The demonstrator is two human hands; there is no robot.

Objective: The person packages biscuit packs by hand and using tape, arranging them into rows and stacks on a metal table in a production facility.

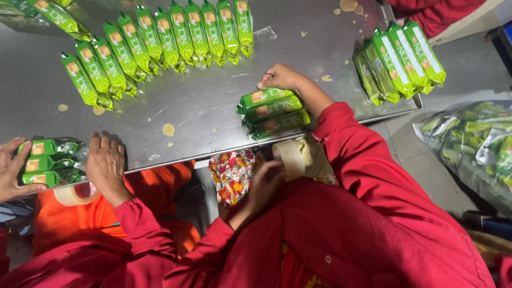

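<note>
My right hand grips the far end of a small stack of green biscuit packs lying on the steel table near its front edge. Below that edge, my left hand holds a roll of clear packing tape against my lap. Both of my sleeves are red. At the left, a co-worker's two hands press a bundle of three green packs from either side, with another tape roll just under it.
A long fanned row of green packs lies across the back of the table. A second group of packs sits at its right end. A clear bag of packs lies on the floor at right. Crumbs dot the table.
</note>
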